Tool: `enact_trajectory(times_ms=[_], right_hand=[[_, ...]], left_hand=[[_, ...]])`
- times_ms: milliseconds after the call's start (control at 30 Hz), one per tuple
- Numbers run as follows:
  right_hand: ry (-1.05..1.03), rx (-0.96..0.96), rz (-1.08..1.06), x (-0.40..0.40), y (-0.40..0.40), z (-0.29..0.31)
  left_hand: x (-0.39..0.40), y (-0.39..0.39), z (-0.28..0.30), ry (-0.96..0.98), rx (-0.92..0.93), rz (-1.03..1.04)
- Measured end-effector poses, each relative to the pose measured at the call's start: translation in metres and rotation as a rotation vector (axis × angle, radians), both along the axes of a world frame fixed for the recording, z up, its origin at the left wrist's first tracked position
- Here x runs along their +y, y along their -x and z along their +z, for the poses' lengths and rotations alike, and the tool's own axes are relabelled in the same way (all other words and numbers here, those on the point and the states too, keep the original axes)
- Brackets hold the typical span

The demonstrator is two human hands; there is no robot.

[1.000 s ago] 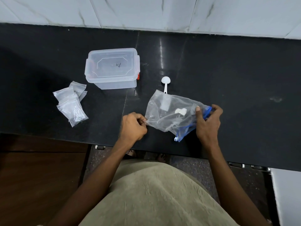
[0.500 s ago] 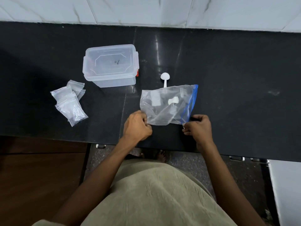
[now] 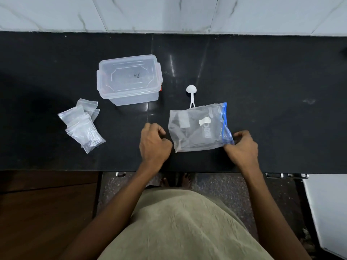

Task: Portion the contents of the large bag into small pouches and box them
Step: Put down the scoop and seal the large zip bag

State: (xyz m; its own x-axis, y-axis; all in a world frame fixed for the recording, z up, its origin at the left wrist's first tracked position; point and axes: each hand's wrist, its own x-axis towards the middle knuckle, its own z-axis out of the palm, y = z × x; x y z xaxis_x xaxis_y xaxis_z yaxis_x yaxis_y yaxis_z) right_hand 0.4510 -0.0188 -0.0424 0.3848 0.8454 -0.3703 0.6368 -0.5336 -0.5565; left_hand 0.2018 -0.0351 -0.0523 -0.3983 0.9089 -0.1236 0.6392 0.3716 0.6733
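The large clear bag (image 3: 197, 130) lies flat on the black counter (image 3: 272, 91), its blue zip edge on the right. My right hand (image 3: 242, 147) pinches the near end of that zip edge. My left hand (image 3: 155, 145) sits curled just left of the bag's near-left corner, with a thin gap between them. A pile of small clear pouches (image 3: 82, 126) lies at the left. The clear plastic box (image 3: 129, 79) stands behind with its lid on. A white spoon (image 3: 191, 94) lies behind the bag, its handle end touching the bag's far edge.
The counter's front edge runs just below my hands, with floor and my feet beneath it. A white tiled wall (image 3: 169, 14) backs the counter. A wooden cabinet front (image 3: 47, 212) is at the lower left and a white surface (image 3: 326, 212) at the lower right.
The bag, held tilted a second ago, now lies flat. My right hand moved from the zip's middle to its near end. My left hand has come off the bag's corner.
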Motion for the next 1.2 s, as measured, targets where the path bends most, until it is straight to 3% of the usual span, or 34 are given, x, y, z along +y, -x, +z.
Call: enact_trajectory(times_ms=[100,200,267,367,433,533,800,900,1033,1133,1200], right_hand=[[-0.288,-0.275,0.088,-0.006,0.025,0.007],[-0.618,-0.135,0.277,0.003,0.054,0.002],[-0.688,-0.004,0.391,0.021,0.07,-0.014],[-0.555,0.115,0.386,0.037,0.085,-0.042],[-0.447,-0.035,0.473,0.035,0.084,-0.061],[-0.403,-0.322,0.614,0.026,0.073,-0.075],[-0.259,-0.479,0.565,0.02,0.065,-0.074],[-0.253,-0.474,0.535,0.011,0.061,-0.072],[-0.228,-0.46,0.528,0.007,0.059,-0.068],[-0.226,-0.413,0.472,0.014,0.069,-0.055],[-0.363,-0.406,0.488,0.023,0.074,-0.049]], left_hand=[[-0.002,-0.021,0.005,-0.291,0.022,-0.168],[0.009,-0.042,0.001,-0.358,-0.076,-0.381],[0.017,-0.052,-0.015,-0.298,-0.112,-0.511],[0.023,-0.056,-0.047,-0.144,0.048,-0.59],[0.022,-0.046,-0.061,-0.121,0.248,-0.642],[0.02,-0.02,-0.07,-0.121,0.381,-0.726],[0.02,0.053,-0.065,-0.027,0.5,-0.819],[0.019,0.056,-0.062,-0.036,0.365,-0.7],[0.011,0.016,-0.043,-0.328,0.12,-0.289],[0.015,-0.027,-0.025,-0.386,-0.084,-0.324],[0.026,-0.05,-0.032,-0.32,-0.15,-0.416]])
